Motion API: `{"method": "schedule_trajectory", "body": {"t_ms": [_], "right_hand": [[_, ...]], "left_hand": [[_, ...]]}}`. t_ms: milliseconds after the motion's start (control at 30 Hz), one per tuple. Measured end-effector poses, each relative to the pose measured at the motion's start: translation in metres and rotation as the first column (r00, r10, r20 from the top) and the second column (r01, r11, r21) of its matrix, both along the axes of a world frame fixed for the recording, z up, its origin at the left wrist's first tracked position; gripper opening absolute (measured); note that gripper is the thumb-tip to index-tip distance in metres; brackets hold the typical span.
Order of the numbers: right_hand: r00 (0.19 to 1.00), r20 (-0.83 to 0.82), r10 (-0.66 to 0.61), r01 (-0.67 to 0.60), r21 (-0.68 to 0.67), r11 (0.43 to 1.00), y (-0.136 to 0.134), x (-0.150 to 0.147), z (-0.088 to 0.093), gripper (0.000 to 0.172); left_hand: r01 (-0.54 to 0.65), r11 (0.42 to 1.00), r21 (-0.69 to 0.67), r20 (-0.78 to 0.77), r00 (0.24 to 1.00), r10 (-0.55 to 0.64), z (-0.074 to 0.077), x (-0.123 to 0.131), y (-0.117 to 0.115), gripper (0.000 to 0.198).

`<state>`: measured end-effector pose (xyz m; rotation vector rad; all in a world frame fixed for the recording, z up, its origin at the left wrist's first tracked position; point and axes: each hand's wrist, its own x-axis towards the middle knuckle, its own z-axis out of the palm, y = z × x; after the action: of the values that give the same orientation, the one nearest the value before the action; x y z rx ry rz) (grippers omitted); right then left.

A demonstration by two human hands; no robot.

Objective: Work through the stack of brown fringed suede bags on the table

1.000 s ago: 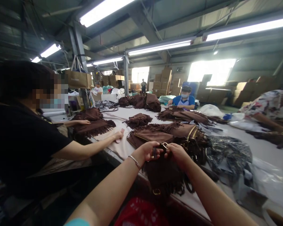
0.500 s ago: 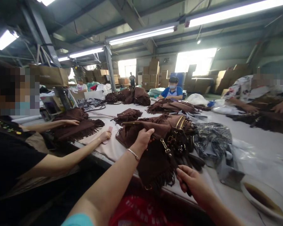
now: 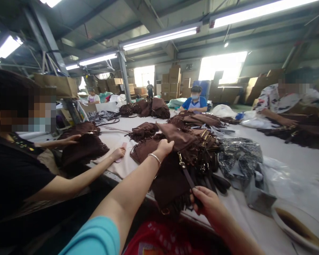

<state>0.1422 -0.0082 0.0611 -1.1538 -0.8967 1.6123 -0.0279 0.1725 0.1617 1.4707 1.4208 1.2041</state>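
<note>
My left hand [image 3: 164, 148] is closed on the upper edge of a brown fringed bag [image 3: 179, 136], lifting it at the front of a pile. A dark strap [image 3: 187, 176] hangs from a gold-coloured clasp [image 3: 182, 163] on that bag. My right hand [image 3: 206, 200] pinches this strap lower down, near the table's front edge. Below my left hand, a dark brown bag panel [image 3: 167, 187] with fringe drapes over the edge. More straps and metal fittings lie bunched just right of the clasp.
To the left, a co-worker's hand [image 3: 118, 153] rests on the pale table [image 3: 114, 136] beside brown fringed pieces. On the right are crumpled clear plastic [image 3: 239, 156], a grey box [image 3: 259, 196] and a bowl of brown liquid [image 3: 295, 223]. Other people sit across the table.
My left hand has raised the bag's edge, and its flap now stands higher. My right hand has shifted slightly left with the strap. The left co-worker has lifted a brown piece.
</note>
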Motion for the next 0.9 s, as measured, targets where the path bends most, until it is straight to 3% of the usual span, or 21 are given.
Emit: {"method": "schedule_trajectory", "body": {"t_ms": [100,167,200,233,267,333,400,467,533,600,733,800,867,900], "right_hand": [[0.999,-0.039,0.015,-0.020,-0.130,0.991,-0.017,-0.014,-0.032,0.032],[0.999,-0.031,0.009,-0.013,-0.139,0.990,-0.023,-0.018,-0.040,0.034],[1.000,-0.009,0.008,-0.009,-0.130,0.991,-0.024,-0.019,-0.041,0.036],[1.000,0.024,0.009,-0.006,-0.116,0.993,-0.025,-0.021,-0.040,0.039],[0.998,0.063,0.015,-0.009,-0.099,0.995,-0.024,-0.024,-0.039,0.041],[0.987,0.153,0.045,-0.034,-0.070,0.997,-0.024,-0.031,-0.036,0.043],[0.958,0.277,0.074,-0.064,-0.045,0.997,-0.025,-0.039,-0.036,0.039],[0.882,0.468,0.053,-0.086,0.050,0.995,-0.030,-0.041,-0.042,0.032],[0.727,0.685,-0.040,-0.145,0.211,0.967,-0.037,-0.029,-0.049,0.031],[0.511,0.836,-0.199,-0.172,0.326,0.930,-0.045,0.001,-0.054,0.034],[0.052,0.895,-0.443,0.107,0.436,0.894,-0.060,0.110,-0.044,0.051],[-0.165,0.866,-0.473,0.111,0.493,0.863,-0.065,0.170,-0.037,0.050],[-0.325,0.859,-0.395,0.078,0.440,0.894,-0.066,0.217,-0.037,0.040],[-0.367,0.874,-0.319,0.096,0.377,0.921,-0.065,0.234,-0.041,0.043]], "left_hand": [[-0.032,0.999,0.027,-0.112,0.993,0.035,-0.043,-0.014,-0.042,0.019],[-0.024,0.997,0.072,-0.146,0.989,0.034,-0.064,-0.015,-0.076,0.023],[0.005,0.996,0.091,-0.161,0.987,0.010,-0.074,-0.012,-0.093,0.019],[0.089,0.996,0.023,-0.133,0.988,-0.085,-0.083,-0.008,-0.108,0.018],[0.212,0.967,-0.144,-0.031,0.975,-0.218,-0.091,-0.003,-0.121,0.025],[0.383,0.821,-0.424,0.325,0.910,-0.257,-0.105,0.009,-0.138,0.037],[0.471,0.738,-0.484,0.590,0.798,-0.122,-0.116,0.020,-0.144,0.036],[0.471,0.754,-0.457,0.700,0.714,-0.021,-0.126,0.025,-0.141,0.030],[0.478,0.763,-0.436,0.725,0.689,-0.017,-0.136,0.026,-0.135,0.030],[0.509,0.751,-0.421,0.727,0.684,-0.056,-0.146,0.023,-0.129,0.035],[0.550,0.744,-0.380,0.759,0.644,-0.089,-0.157,0.015,-0.124,0.040],[0.560,0.735,-0.382,0.773,0.630,-0.078,-0.156,0.015,-0.124,0.038],[0.559,0.730,-0.394,0.779,0.624,-0.057,-0.153,0.016,-0.124,0.038],[0.558,0.728,-0.398,0.782,0.622,-0.048,-0.152,0.017,-0.124,0.038]]}}
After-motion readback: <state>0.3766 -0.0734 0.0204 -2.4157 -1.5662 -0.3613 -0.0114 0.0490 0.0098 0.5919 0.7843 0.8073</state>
